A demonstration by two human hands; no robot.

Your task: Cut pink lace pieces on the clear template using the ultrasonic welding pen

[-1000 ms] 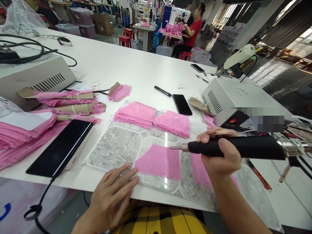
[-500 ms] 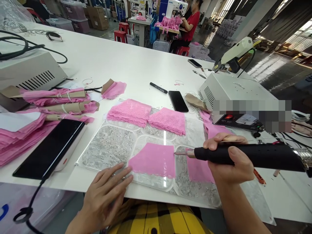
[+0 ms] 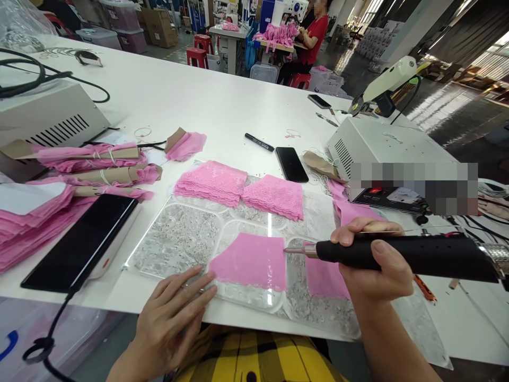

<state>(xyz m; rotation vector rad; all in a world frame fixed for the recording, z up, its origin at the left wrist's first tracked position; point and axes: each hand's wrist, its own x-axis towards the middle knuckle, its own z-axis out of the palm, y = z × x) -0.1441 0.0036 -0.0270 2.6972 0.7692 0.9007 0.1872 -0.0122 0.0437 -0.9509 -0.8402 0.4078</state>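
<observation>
My right hand point(image 3: 377, 265) is wrapped round a thick black handheld power tool point(image 3: 409, 255) with a pointed metal tip. That tip is at the right edge of a pink fabric piece point(image 3: 250, 262) lying flat on a clear plastic sheet with rounded panels point(image 3: 178, 233). My left hand point(image 3: 175, 313) lies open and flat, its fingertips at the left corner of the same piece. Under the tool, a second pink fabric piece point(image 3: 324, 276) is partly hidden by it and my right hand. Behind are two stacks of pink lace-edged pieces, one on the left point(image 3: 210, 183), one on the right point(image 3: 274, 197).
Pink fabric bundles point(image 3: 91, 159) and a large black phone point(image 3: 81, 241) are on the left. A smaller phone point(image 3: 292, 164) and a marker point(image 3: 259, 141) lie beyond the stacks. Grey vented boxes stand left point(image 3: 55, 114) and right point(image 3: 382, 151). A person in red point(image 3: 316, 40) sits farther back.
</observation>
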